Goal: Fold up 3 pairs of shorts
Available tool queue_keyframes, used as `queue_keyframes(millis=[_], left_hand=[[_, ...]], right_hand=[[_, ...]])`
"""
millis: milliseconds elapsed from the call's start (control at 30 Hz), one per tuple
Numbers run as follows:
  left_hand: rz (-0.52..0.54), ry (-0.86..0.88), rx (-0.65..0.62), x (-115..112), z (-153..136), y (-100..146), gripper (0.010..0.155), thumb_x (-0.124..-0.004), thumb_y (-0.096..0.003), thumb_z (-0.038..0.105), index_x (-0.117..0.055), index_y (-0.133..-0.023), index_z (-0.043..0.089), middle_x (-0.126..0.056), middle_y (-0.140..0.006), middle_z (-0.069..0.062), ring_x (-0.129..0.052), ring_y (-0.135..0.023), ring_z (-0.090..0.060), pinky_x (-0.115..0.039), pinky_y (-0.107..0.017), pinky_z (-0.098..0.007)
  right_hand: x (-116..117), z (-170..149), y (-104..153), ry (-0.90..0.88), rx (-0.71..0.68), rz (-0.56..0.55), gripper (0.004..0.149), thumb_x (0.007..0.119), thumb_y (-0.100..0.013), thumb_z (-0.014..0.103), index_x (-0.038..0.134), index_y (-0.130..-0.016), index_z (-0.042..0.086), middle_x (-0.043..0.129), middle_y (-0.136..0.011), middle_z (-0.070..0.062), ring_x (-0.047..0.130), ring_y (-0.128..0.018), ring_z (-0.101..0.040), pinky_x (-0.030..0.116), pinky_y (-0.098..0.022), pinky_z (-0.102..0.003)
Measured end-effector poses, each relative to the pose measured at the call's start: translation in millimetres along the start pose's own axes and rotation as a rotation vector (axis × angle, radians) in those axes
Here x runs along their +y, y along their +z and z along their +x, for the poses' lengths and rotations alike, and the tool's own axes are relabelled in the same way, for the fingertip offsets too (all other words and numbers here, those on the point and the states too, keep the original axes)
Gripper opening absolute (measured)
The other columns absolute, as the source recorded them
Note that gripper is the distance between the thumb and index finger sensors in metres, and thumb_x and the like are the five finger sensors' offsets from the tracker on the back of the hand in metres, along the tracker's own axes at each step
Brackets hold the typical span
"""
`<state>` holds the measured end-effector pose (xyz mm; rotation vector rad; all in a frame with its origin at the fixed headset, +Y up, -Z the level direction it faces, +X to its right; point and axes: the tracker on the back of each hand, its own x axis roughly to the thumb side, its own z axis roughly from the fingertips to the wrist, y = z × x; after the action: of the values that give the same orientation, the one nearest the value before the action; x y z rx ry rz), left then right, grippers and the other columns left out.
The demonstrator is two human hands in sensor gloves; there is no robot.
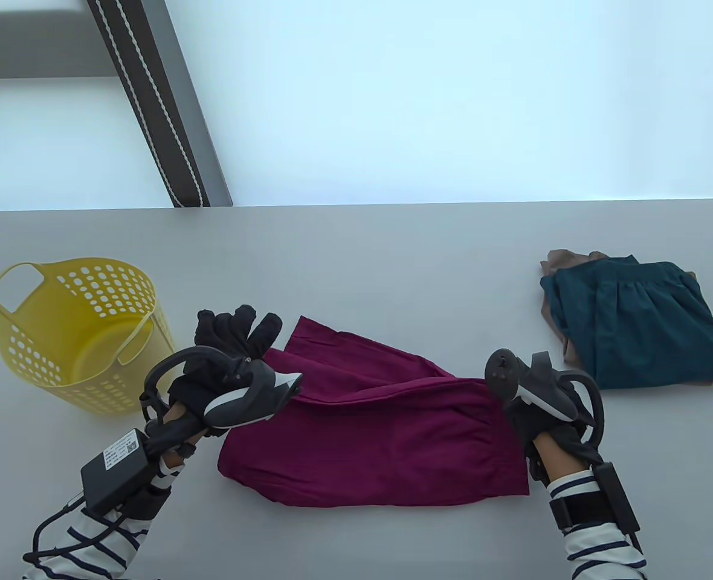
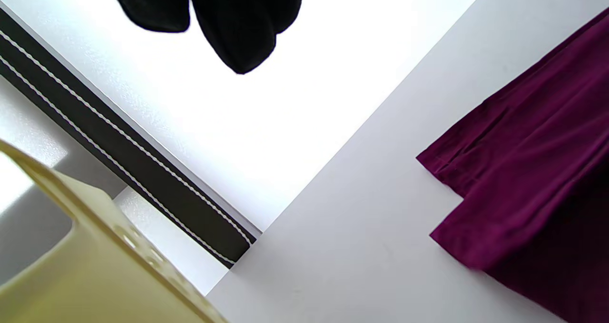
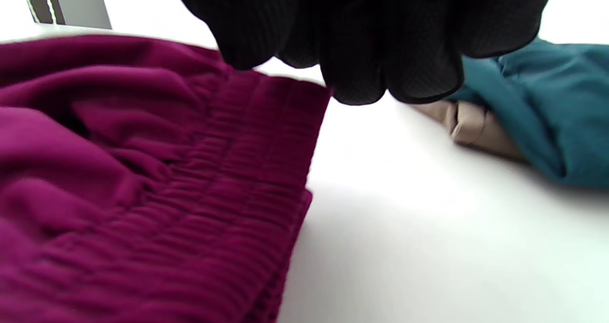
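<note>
The left hand's fingers point(image 1: 235, 326) are stretched out straight and hold nothing; they hover over the far left corner of the magenta shorts point(image 1: 380, 435), and in the left wrist view the fingertips point(image 2: 238, 33) hang clear above the desk point(image 2: 361, 247). The left hand point(image 1: 223, 356) itself sits at the shorts' left edge, its tracker over the cloth. The right hand's fingers point(image 3: 361, 42) are curled downward at the elastic waistband on the shorts' right edge; whether they pinch the band or merely hang over it cannot be told. The right hand point(image 1: 544, 399) is seen from behind in the table view, its fingers hidden under the tracker.

The magenta shorts lie near the front middle of the desk point(image 1: 356, 254), folded over lengthwise, waistband to the right and leg hems to the left. At the right end of the desk, teal shorts point(image 1: 640, 326) lie folded atop tan shorts point(image 1: 556, 266), whose edge peeks out on the left. A yellow perforated basket point(image 1: 72, 332) stands at the left, near the left hand.
</note>
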<state>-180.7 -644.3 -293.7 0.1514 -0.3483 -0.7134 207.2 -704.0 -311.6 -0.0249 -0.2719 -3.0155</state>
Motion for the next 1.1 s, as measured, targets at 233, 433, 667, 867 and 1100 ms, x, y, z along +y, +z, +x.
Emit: queue_keyframes(millis=[233,433,667,867,1100], left_hand=[[0.25,0.29,-0.077,6.1,-14.9,66.2,0.06,-0.051,-0.05,0.043,-0.037,-0.105,0.024,-0.072,-0.103,-0.001,-0.093,-0.083,-0.019,-0.076,-0.07,-0.051],[0.272,0.33,-0.155,-13.4,-1.3,110.1,0.052,-0.051,-0.0498,0.042,-0.045,-0.1,0.03,-0.08,-0.091,0.01,-0.098,-0.073,-0.01,-0.08,-0.067,-0.045],[0.205,0.151,-0.177,-42.0,22.7,116.5,0.048,-0.052,-0.0488,0.042,-0.05,-0.096,0.033,-0.084,-0.084,0.015,-0.1,-0.066,-0.006,-0.083,-0.065,-0.042],[0.166,0.063,-0.208,-53.1,28.2,115.8,0.047,-0.052,-0.0482,0.043,-0.053,-0.095,0.033,-0.086,-0.082,0.015,-0.101,-0.064,-0.005,-0.084,-0.065,-0.041],[0.128,0.092,-0.23,-54.2,28.6,114.6,0.048,-0.053,-0.048,0.043,-0.054,-0.094,0.032,-0.087,-0.081,0.015,-0.102,-0.063,-0.005,-0.084,-0.064,-0.041]], right_hand=[[-38.2,2.7,41.7,-0.18,-0.073,-0.176,0.058,0.066,-0.048,0.037,0.059,-0.093,0.0,0.078,-0.084,-0.03,0.09,-0.067,-0.05,0.073,-0.048,-0.06],[-40.6,8.1,66.5,-0.164,-0.143,-0.091,0.06,0.064,-0.047,0.046,0.074,-0.081,-0.002,0.098,-0.058,-0.021,0.107,-0.039,-0.037,0.086,-0.031,-0.051],[12.8,13.7,48.9,0.041,-0.045,0.325,0.083,0.055,-0.044,0.059,0.076,-0.083,-0.01,0.099,-0.061,-0.025,0.11,-0.043,-0.041,0.089,-0.03,-0.051],[63.9,34.5,34.9,0.228,0.04,0.428,0.094,0.048,-0.046,0.058,0.061,-0.082,-0.028,0.091,-0.057,-0.038,0.106,-0.04,-0.048,0.089,-0.026,-0.053],[60.8,31.8,29.1,0.141,0.166,0.253,0.084,0.058,-0.045,0.052,0.057,-0.087,-0.022,0.091,-0.054,-0.037,0.108,-0.033,-0.044,0.092,-0.022,-0.048]])
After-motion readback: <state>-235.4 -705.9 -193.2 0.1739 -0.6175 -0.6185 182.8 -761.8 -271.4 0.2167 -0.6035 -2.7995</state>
